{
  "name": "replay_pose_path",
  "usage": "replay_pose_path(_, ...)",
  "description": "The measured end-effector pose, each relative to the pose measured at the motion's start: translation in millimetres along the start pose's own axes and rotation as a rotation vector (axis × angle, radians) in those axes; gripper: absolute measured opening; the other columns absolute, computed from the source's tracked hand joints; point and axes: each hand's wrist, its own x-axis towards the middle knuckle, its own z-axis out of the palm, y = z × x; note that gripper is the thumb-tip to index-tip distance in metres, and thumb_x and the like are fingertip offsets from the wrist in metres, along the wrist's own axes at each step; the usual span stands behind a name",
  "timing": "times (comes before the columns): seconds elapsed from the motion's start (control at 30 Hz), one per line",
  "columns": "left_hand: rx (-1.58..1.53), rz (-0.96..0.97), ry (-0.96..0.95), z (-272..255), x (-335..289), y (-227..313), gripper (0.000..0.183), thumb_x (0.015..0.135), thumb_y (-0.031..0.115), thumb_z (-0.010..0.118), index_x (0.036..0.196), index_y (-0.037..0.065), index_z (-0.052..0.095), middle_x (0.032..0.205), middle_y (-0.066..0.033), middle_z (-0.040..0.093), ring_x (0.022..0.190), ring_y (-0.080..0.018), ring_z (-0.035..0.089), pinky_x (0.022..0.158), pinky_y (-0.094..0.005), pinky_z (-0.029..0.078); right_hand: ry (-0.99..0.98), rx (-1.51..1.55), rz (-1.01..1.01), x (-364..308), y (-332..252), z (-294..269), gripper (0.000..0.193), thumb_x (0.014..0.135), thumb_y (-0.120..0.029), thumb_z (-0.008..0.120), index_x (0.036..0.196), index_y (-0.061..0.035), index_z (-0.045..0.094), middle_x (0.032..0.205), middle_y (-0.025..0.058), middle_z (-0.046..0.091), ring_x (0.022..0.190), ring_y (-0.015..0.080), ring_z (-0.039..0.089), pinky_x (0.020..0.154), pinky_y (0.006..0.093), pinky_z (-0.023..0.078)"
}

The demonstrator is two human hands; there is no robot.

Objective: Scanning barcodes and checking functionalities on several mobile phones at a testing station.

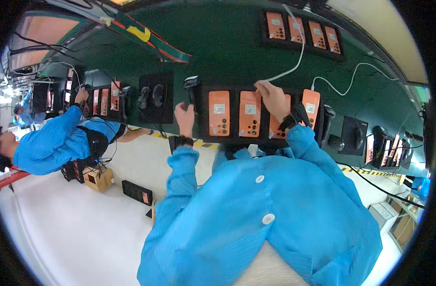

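My right hand reaches over a black tray, its fingers pinched at the end of a white cable. Below it, an orange phone is partly covered by the hand. Two orange phones lie to its left, backs up, with white labels. The rightmost orange phone sits slightly tilted, another white cable meeting its top end. My left hand, fingers curled, is beside a black barcode scanner left of the tray; whether it holds anything is hidden.
Another tray of orange phones lies farther back on the green table. A black mat with dark devices is at left. Another black scanner stands at right. A co-worker in blue works at the left.
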Motion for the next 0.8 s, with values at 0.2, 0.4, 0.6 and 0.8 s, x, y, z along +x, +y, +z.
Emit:
replay_pose_path(0.2, -0.262, -0.211, -0.343, 39.1, 51.5, 5.0, 0.052, 0.072, 0.027, 0.069, 0.107, -0.008, 0.055, 0.094, -0.0208, 0.064, 0.09, -0.0308, 0.062, 0.08, -0.0372, 0.047, -0.094, -0.642, -0.476, 4.4, -10.9, 85.1, 0.041, 0.079, -0.025, 0.067, 0.112, -0.0056, 0.053, 0.104, 0.015, 0.053, 0.099, 0.0324, 0.053, 0.087, 0.0406, 0.042)
replay_pose_path(0.4, -0.242, -0.191, -0.438, 7.2, 39.4, 16.6, 0.039, 0.074, 0.021, 0.064, 0.103, -0.003, 0.056, 0.083, -0.0127, 0.064, 0.074, -0.0251, 0.063, 0.069, -0.0354, 0.049, -0.119, -0.841, -0.442, 6.4, 2.7, 103.3, 0.054, 0.071, -0.026, 0.074, 0.116, -0.0086, 0.05, 0.107, 0.0114, 0.051, 0.101, 0.029, 0.052, 0.082, 0.0403, 0.04)
replay_pose_path(0.6, -0.314, -0.394, -0.663, -72.2, -21.6, 75.6, 0.028, 0.077, 0.014, 0.061, 0.097, -0.003, 0.051, 0.062, -0.0063, 0.055, 0.049, -0.0153, 0.056, 0.046, -0.0297, 0.045, -0.101, -0.866, -0.481, 9.7, 8.7, 100.6, 0.053, 0.071, -0.026, 0.073, 0.116, -0.0078, 0.051, 0.106, 0.0111, 0.052, 0.101, 0.0281, 0.052, 0.082, 0.0392, 0.04)
replay_pose_path(0.8, -0.307, -0.47, -0.931, -75.2, -60.8, 110.1, 0.026, 0.079, 0.017, 0.059, 0.093, -0.003, 0.051, 0.062, -0.0053, 0.056, 0.049, -0.0135, 0.055, 0.046, -0.0293, 0.045, -0.107, -0.935, -0.571, 17.5, 14.7, 100.4, 0.044, 0.08, -0.029, 0.065, 0.116, -0.0083, 0.051, 0.106, 0.0108, 0.053, 0.1, 0.0261, 0.052, 0.082, 0.0384, 0.04)
